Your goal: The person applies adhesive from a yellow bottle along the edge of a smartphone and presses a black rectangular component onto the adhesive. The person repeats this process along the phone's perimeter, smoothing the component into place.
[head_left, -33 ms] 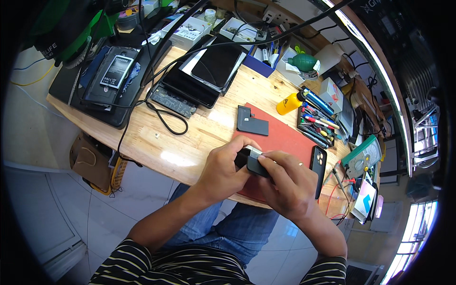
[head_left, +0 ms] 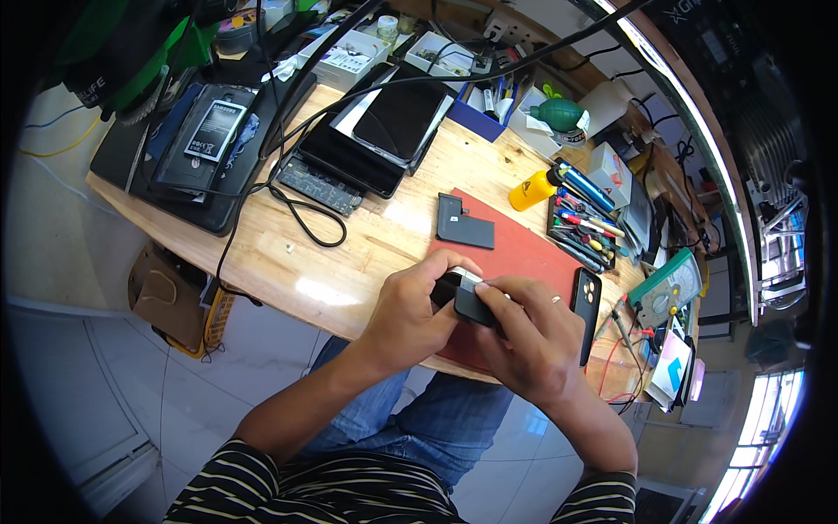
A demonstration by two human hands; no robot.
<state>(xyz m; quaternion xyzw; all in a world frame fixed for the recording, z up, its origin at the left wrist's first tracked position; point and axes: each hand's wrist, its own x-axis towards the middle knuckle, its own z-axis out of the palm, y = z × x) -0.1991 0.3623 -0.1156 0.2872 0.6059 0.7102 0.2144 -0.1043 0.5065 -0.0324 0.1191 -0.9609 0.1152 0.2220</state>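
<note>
Over the front edge of a red mat [head_left: 532, 253], both my hands are closed round small things held together. My left hand [head_left: 403, 306] grips a dark slab with a pale metallic edge [head_left: 463, 276], partly hidden by my fingers. My right hand [head_left: 532, 336] pinches a flat black piece with rounded corners [head_left: 472, 304] against it, fingertips on its top. I cannot tell whether the two are joined. Beyond my hands an L-shaped black phone battery [head_left: 466, 229] lies on the mat. A black phone case [head_left: 586, 301] with camera holes lies by the mat's right edge.
A yellow bottle [head_left: 532, 190] stands beside a tray of pens and screwdrivers [head_left: 583, 229]. At right is a green multimeter [head_left: 668, 286] with red leads. Stacked phones and tablets [head_left: 397, 113], a circuit board [head_left: 319, 185] and a looped black cable [head_left: 323, 243] lie to the left.
</note>
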